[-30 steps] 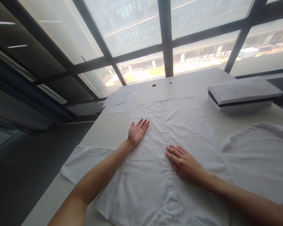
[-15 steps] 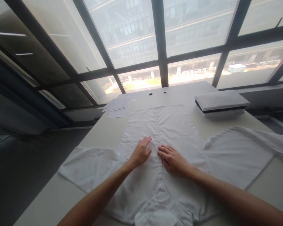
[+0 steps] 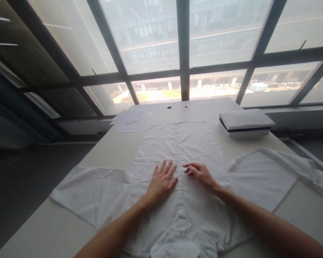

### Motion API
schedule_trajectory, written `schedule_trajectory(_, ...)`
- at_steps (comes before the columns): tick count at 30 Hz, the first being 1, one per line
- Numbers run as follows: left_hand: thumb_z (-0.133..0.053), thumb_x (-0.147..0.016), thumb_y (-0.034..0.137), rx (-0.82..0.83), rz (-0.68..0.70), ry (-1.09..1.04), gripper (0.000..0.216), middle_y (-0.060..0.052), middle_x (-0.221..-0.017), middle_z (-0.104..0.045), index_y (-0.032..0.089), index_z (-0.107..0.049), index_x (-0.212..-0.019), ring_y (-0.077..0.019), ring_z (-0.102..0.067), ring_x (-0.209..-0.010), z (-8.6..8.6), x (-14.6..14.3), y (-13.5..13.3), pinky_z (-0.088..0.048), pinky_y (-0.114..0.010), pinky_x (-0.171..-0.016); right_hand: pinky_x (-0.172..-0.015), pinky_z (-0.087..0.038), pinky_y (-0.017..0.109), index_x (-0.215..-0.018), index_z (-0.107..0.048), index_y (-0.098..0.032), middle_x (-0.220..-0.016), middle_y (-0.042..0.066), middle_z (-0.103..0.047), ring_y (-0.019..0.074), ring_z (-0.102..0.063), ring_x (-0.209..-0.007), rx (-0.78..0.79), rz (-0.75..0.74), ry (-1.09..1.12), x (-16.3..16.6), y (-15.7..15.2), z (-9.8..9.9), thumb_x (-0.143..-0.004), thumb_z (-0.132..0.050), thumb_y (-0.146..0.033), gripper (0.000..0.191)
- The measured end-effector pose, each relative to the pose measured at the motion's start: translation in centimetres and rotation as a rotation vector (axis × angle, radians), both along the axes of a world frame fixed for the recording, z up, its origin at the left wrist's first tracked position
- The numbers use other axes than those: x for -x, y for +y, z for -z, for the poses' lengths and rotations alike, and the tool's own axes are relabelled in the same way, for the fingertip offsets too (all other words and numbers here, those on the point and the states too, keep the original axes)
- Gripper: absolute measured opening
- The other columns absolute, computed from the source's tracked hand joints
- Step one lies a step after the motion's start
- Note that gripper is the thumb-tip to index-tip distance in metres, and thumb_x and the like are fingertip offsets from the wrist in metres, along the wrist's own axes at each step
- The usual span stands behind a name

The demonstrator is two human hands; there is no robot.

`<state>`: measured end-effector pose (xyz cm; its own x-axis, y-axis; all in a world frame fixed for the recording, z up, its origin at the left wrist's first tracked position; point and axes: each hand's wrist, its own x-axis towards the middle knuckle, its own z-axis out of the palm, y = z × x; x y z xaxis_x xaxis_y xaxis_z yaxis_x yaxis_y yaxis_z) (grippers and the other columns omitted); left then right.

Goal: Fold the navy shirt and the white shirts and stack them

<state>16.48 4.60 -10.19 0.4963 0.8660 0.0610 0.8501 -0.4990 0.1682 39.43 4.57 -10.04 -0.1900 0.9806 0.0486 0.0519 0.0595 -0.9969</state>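
A white button-up shirt lies spread on the table, front side up, collar toward me and hem at the far end. Its sleeves stretch out to the left and right. Flat on the shirt, left of the button strip, rests my left hand with fingers spread. My right hand is just right of the strip, fingers loosely bent and apart, holding nothing; whether its fingertips touch the cloth I cannot tell.
The white table runs toward large dark-framed windows. Loose paper sheets lie at its far left. A stack of folded white cloth with a dark layer sits at the right. Two small holes pierce the far tabletop.
My left hand has flattened and spread its fingers on the shirt. My right hand has lifted slightly, its fingers now more bent. The view has shifted a little.
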Motion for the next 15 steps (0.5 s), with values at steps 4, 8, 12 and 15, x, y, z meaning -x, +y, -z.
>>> schedule_trajectory(4,-0.043,-0.1,0.046,0.0,0.0,-0.018,0.058,-0.003,-0.164,-0.023,0.031,-0.032,-0.155,-0.0307,-0.013,-0.152,0.1,0.0,0.0,-0.012,-0.059,-0.12,-0.097,-0.052,0.046,-0.11,-0.068,-0.015,-0.125,0.016,-0.068,0.0254,-0.068,-0.111,0.257,-0.046,0.355,-1.6,1.6,0.2,-0.096,-0.048,-0.041,0.036)
schedule_trajectory(8,-0.043,-0.1,0.045,-0.015,-0.001,-0.029,0.058,-0.002,-0.164,-0.024,0.032,-0.032,-0.155,-0.0304,-0.014,-0.152,0.4,0.1,0.0,-0.012,-0.059,-0.12,-0.101,-0.049,0.053,-0.118,-0.062,-0.017,-0.127,0.017,-0.066,0.0261,-0.066,-0.116,0.446,-0.041,0.554,-4.6,3.8,0.5,-0.101,-0.028,-0.052,0.052)
schedule_trajectory(12,-0.043,-0.1,0.046,-0.048,-0.006,-0.024,0.057,-0.002,-0.163,-0.026,0.032,-0.033,-0.155,-0.0299,-0.016,-0.152,0.7,0.0,0.0,-0.014,-0.058,-0.12,-0.104,-0.05,0.045,-0.112,-0.062,-0.023,-0.123,0.011,-0.067,0.0217,-0.063,-0.119,0.308,0.418,0.555,-6.0,6.5,0.5,-0.101,-0.026,-0.048,0.046)
schedule_trajectory(15,-0.042,-0.1,0.046,-0.093,-0.011,0.002,0.057,-0.002,-0.163,-0.027,0.032,-0.033,-0.154,-0.0295,-0.017,-0.151,0.9,-0.1,-0.1,-0.017,-0.058,-0.119,-0.105,-0.05,0.041,-0.111,-0.063,-0.026,-0.124,0.007,-0.066,0.0196,-0.058,-0.124,0.255,0.438,0.562,-3.6,8.4,0.0,-0.101,-0.025,-0.045,0.044)
